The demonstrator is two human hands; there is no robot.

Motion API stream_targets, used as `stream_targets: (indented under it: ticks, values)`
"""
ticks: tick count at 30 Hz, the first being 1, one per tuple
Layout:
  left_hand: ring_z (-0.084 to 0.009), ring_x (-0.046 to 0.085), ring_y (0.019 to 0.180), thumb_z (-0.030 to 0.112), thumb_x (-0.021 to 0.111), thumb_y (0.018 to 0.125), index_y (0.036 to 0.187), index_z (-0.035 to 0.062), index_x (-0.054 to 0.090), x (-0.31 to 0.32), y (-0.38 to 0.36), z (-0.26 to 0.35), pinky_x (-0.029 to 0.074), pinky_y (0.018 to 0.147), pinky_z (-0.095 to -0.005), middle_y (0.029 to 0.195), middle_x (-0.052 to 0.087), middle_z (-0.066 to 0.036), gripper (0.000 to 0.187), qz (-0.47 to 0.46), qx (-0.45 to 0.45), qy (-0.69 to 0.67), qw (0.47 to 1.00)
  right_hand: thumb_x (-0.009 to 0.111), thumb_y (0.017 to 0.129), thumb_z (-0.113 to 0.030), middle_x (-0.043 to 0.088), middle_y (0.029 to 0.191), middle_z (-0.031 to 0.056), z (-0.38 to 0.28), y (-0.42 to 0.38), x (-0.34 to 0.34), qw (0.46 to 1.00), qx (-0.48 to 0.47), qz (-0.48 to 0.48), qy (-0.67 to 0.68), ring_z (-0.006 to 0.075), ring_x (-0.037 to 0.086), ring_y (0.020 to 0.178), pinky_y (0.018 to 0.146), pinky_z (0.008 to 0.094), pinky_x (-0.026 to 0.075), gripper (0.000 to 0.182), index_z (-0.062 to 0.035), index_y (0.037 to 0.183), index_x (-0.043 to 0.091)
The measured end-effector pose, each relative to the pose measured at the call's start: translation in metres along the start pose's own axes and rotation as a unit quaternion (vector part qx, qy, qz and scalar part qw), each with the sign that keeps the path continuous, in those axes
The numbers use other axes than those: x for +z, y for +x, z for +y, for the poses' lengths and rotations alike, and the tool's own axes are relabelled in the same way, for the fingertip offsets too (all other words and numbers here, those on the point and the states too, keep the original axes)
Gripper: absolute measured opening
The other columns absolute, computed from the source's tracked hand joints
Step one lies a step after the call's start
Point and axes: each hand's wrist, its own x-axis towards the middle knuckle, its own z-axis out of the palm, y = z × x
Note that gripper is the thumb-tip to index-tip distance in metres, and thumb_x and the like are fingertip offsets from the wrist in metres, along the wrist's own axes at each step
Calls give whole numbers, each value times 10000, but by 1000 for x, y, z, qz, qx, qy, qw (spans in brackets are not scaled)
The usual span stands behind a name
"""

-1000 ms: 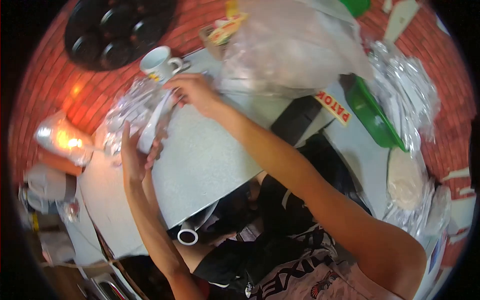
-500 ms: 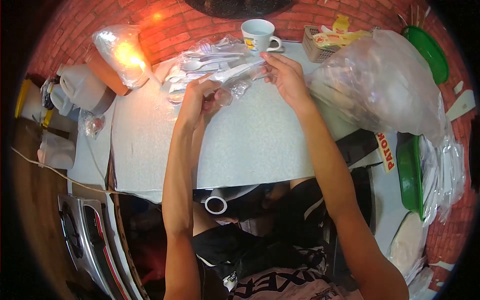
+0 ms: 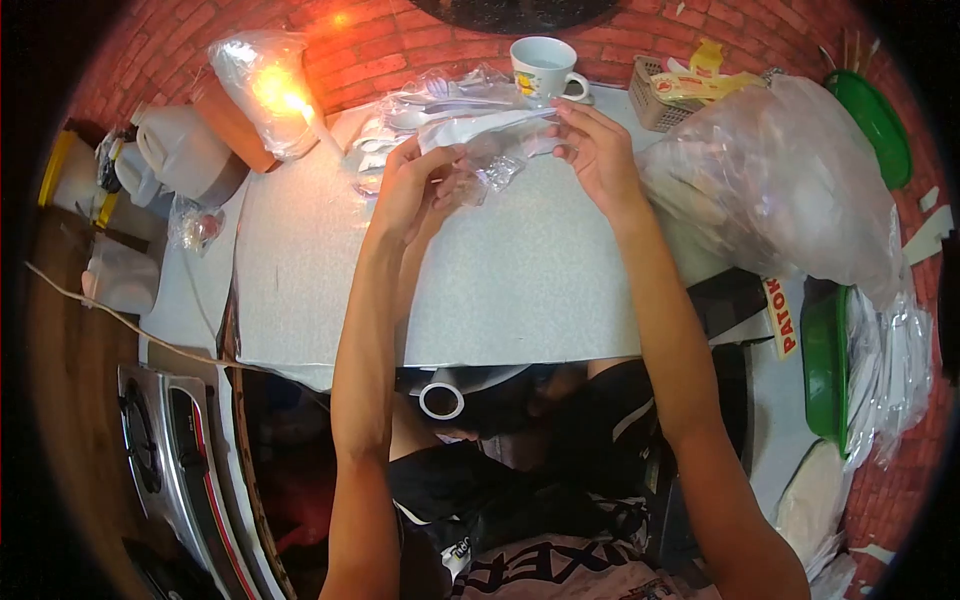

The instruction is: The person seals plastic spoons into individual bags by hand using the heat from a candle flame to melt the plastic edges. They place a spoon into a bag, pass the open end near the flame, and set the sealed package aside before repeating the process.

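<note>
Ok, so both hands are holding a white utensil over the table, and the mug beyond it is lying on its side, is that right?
Not quite: the head view shows the mug standing upright, not lying on its side. The rest holds: the left hand and right hand hold the white utensil over the table.

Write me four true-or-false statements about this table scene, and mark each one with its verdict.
1. The mug stands upright, its handle turned toward the person's right. True.
2. Both hands rest in the person's lap. False: the left hand and right hand hold a white utensil above the table.
3. A large, cloudy plastic bag is on the person's right. True.
4. The PATOK label is on the person's left. False: it is on the right, beside a green container.
</note>
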Motion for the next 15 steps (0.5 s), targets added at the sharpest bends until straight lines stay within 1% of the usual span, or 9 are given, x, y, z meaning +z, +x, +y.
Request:
stream_targets:
  ticks: [1,2,4,5,7,11,13,15]
  values:
    - [-74,461,551,101,653,920,1010,16,639,-1,0,0,344,466,-251,815,652,-40,124,-17,6,-19,1000,623,1003,-134,694,1111,55,1,1,0,1000,-5,11,-3,153,659,935,735,277,500,291,19,1248,655]
    - [-74,461,551,101,653,920,1010,16,639,-3,-1,0,344,466,-251,815,652,-40,124,-15,6,-19,1000,623,1003,-134,694,1111,55,2,1,0,1000,-4,8,-2,153,659,935,735,277,500,291,19,1248,655]
    - [-86,479,594,132,633,945,1009,22,639,1,-4,6,380,498,-259,907,685,-62,127,-8,11,-56,998,628,1004,-126,700,1095,61,4,3,-1,1000,-12,24,-9,145,658,927,718,261,497,275,19,1235,663]
    - [-86,479,594,132,633,945,1009,22,639,0,-4,6,380,498,-259,907,685,-62,127,-8,11,-57,998,628,1004,-126,700,1095,61,5,4,-2,1000,-11,25,-9,145,658,927,718,261,497,275,19,1235,663]
    - [-96,476,622,223,573,1005,1044,47,598,-2,-2,6,393,540,-261,1010,664,-58,182,-22,33,-35,999,627,1006,-119,702,1088,73,6,4,-2,999,-20,32,-8,141,656,916,707,254,499,265,20,1228,667]
    - [-99,494,612,223,597,1001,1012,36,643,-4,1,6,424,551,-263,993,709,-85,193,-6,36,-67,997,628,1007,-123,704,1092,80,4,3,-2,999,-15,40,-10,141,656,910,706,257,505,270,21,1232,664]
    - [-104,502,613,243,585,1012,1013,38,644,-4,2,5,426,550,-269,1008,717,-94,213,28,30,-48,998,658,991,-136,707,1100,86,4,3,-2,999,-13,29,-10,177,681,917,743,290,540,274,26,1211,673]
    - [-107,508,612,246,583,1012,1010,39,643,-3,2,4,426,550,-269,1012,720,-98,215,35,36,-34,998,635,1005,-139,705,1111,86,4,2,-2,999,-6,31,-9,165,672,923,732,274,525,280,23,1232,660]
